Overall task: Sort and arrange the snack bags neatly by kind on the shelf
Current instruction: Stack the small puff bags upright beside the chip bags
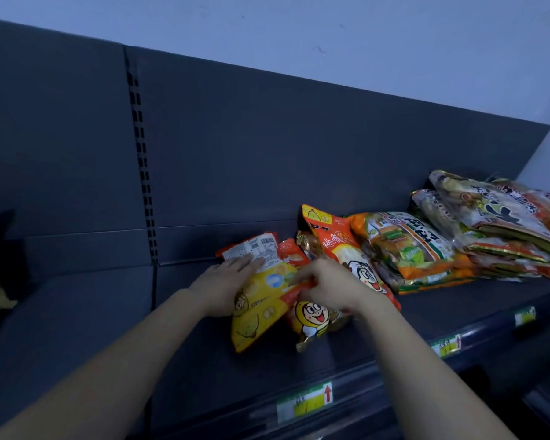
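The scene was dim and bluish, lit flatly, with only soft shadows under the snack bags (410, 249). The far wall (331, 27) was the brightest part. Wide-angle distortion bent the shelf (77, 312) lines, most strongly at the right. Print on the bags and the near price tags (304, 400) was soft and slightly blurred.

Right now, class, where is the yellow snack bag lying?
In the head view, the yellow snack bag lies on the shelf at the pile's left end, under the left hand, beside the cartoon-face bag the right hand pinches.
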A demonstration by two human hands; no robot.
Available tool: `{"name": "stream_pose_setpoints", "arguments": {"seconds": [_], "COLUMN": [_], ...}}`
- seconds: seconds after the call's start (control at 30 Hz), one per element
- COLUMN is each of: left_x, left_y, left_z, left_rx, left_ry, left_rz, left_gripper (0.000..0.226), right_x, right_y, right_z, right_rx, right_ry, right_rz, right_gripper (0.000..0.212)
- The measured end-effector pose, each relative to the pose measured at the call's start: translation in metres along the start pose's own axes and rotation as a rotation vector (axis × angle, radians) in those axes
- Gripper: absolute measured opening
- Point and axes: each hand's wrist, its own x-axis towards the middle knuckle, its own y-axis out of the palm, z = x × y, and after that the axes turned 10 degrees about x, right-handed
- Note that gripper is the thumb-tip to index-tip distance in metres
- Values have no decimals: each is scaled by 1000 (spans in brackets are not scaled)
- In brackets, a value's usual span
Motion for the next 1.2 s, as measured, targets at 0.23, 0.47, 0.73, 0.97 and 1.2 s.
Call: {"name": "stream_pose_setpoints", "arguments": {"seconds": [0.23, 0.47, 0.73, 0.97, 1.2], "left_x": [5, -4, -33, -71, -94], "left_y": [-2, -32, -28, -38, -48], "left_z": [15, 7, 22, 52, 70], "left_rx": [-869, -1149, -1246, -1224, -1048], "left_ry": [-147, -491, -665, -576, -654], "left_rz": [-558, -868, -812, -447, -277], "left_gripper": [29, 13, 13, 33, 50], "right_x": [25, 41, 48, 53, 61], "right_y": [-10, -1, 6, 22, 33], "right_z": [3, -15, 0, 10, 28], "right_rx": [984, 369, -245, 382, 538], "right_ry": [-62, 273, 402, 438, 500], "right_rz": [-426, -129, 217, 166, 218], "right_gripper": [27, 48, 82, 53, 75]}}
